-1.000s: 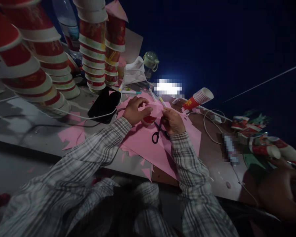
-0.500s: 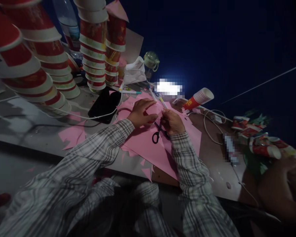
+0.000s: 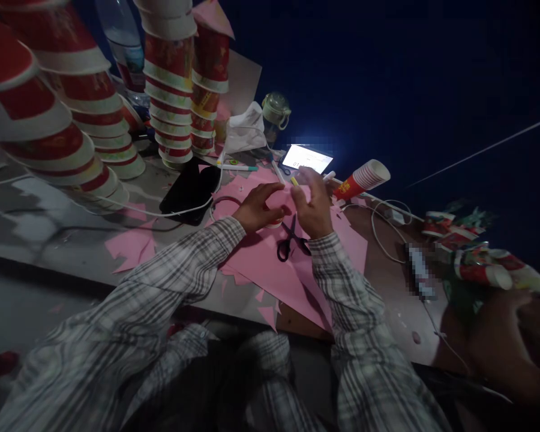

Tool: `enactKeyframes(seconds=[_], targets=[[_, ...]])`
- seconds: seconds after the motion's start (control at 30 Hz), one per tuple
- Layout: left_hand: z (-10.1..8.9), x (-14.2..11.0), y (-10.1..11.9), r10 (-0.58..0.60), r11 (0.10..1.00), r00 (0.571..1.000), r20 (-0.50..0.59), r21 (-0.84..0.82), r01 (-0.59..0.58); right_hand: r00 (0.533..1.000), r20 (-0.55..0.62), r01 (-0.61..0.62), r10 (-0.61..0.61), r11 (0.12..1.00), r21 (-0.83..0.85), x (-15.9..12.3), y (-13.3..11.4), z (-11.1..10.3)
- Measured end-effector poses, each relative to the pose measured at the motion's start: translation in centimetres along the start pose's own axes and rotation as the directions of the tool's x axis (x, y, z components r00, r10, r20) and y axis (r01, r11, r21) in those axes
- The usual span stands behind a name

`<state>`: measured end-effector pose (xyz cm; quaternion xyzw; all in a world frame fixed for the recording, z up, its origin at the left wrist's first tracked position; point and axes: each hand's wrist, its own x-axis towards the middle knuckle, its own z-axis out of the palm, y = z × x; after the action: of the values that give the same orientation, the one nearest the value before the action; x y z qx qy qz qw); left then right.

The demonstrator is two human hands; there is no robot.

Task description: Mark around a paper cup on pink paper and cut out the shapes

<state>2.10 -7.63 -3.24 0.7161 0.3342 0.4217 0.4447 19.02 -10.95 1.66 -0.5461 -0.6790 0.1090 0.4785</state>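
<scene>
My left hand [image 3: 257,208] curls round a small red paper cup [image 3: 275,222] with a piece of pink paper [image 3: 279,198] laid over it, thumb and fingers pressing the paper down. My right hand [image 3: 314,204] is lifted just right of it, fingers apart and a little blurred. The yellow tip of a pen [image 3: 293,181] shows at its fingers; I cannot tell if it is held. Black scissors [image 3: 288,241] lie shut on a large pink sheet [image 3: 270,267] below both hands.
Tall stacks of red-and-white cups [image 3: 173,90] stand at the back left. A black phone [image 3: 191,189] with a white cable, a lit screen [image 3: 306,158], a lying cup stack [image 3: 363,178] and decorated cups [image 3: 481,267] surround the sheet. Another person's arm [image 3: 513,348] is at lower right.
My right hand has risen from beside the scissors and spread its fingers. My left hand has slid a little right over the pink paper, covering more of the cup.
</scene>
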Motion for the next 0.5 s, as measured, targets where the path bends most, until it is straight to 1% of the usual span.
enactKeyframes(seconds=[0.07,0.13,0.23,0.3,0.33,0.37,0.43,0.5], targets=[[0.2,0.0,0.1,-0.019,0.996,1.000,0.002,-0.090,0.019,0.988,0.134,0.085,-0.073,0.993,-0.082,0.4,0.0,0.8],[0.2,-0.1,0.3,-0.077,0.979,0.996,0.040,-0.186,0.083,0.966,0.240,0.131,-0.099,0.983,-0.125,0.6,0.4,1.4],[-0.1,-0.4,0.6,-0.198,0.947,0.967,0.159,-0.225,0.231,0.934,0.343,0.158,-0.100,0.977,-0.145,0.7,1.0,1.9],[-0.4,-0.7,0.5,-0.241,0.933,0.943,0.231,-0.213,0.291,0.917,0.389,0.148,-0.085,0.980,-0.134,0.9,1.3,1.9],[-0.5,-0.7,0.4,-0.250,0.928,0.937,0.244,-0.214,0.304,0.911,0.405,0.136,-0.075,0.983,-0.124,1.0,1.4,1.9],[-0.6,-0.8,0.1,-0.256,0.926,0.937,0.238,-0.217,0.309,0.907,0.416,0.119,-0.062,0.986,-0.113,1.2,1.5,1.8],[-0.5,-0.8,-0.5,-0.257,0.931,0.948,0.189,-0.216,0.295,0.902,0.431,0.077,-0.028,0.992,-0.096,1.5,1.6,1.7],[-0.3,-0.6,-1.2,-0.215,0.939,0.964,0.155,-0.240,0.248,0.895,0.447,0.035,0.010,0.995,-0.093,1.8,1.7,1.5]])
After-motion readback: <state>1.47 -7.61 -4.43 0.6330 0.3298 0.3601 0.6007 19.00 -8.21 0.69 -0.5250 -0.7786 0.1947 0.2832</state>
